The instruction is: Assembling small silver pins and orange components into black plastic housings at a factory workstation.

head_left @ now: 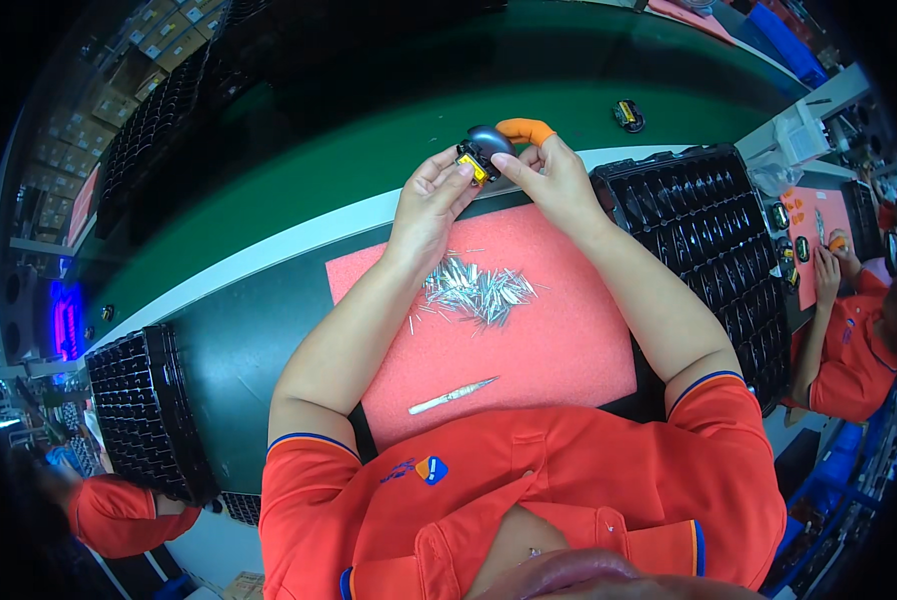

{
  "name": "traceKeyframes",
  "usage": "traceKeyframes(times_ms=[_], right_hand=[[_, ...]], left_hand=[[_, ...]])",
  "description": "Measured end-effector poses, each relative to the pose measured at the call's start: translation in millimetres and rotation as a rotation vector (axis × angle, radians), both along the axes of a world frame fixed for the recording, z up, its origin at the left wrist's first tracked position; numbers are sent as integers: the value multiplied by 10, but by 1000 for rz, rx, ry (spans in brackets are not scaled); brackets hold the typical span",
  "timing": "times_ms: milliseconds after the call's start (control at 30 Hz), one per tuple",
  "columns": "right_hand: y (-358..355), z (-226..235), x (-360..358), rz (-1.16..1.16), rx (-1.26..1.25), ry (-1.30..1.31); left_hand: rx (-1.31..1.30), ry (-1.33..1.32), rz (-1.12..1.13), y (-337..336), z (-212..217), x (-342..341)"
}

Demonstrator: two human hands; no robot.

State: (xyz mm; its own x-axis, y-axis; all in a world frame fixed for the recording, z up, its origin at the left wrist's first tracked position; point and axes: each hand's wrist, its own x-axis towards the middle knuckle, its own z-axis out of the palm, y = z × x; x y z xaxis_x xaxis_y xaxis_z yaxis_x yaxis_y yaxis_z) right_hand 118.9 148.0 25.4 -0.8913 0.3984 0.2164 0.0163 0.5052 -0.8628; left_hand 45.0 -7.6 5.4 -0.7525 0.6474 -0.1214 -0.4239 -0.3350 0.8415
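The left hand (432, 197) is closed on the black-and-yellow end of the device (490, 143), and the right hand (561, 182), an orange cover (529, 130) on one finger, grips its rounded dark shell between thumb and fingers. The device is positioned beyond the far edge of the pink mat (569, 350), on which a pile of thin metallic pins (481, 291) and a pointed tool (454, 396) lie. Black trays (704, 235) stand right of the mat; a similar unit (629, 116) rests on the green surface (369, 130) beyond.
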Motion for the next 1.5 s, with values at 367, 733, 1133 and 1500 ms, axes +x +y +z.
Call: traceKeyframes(times_ms=[367, 733, 1133, 1500], right_hand=[[24, -15, 15, -62, 216, 61], [-12, 16, 29, -127, 332, -6], [-6, 27, -9, 69, -241, -92], [4, 9, 18, 61, 27, -189]], left_hand=[[-34, 61, 27, 5, 1, 9], [-35, 110, 45, 15, 1, 14], [-92, 118, 21, 2, -3, -8], [-312, 547, 194, -139, -66, -476]])
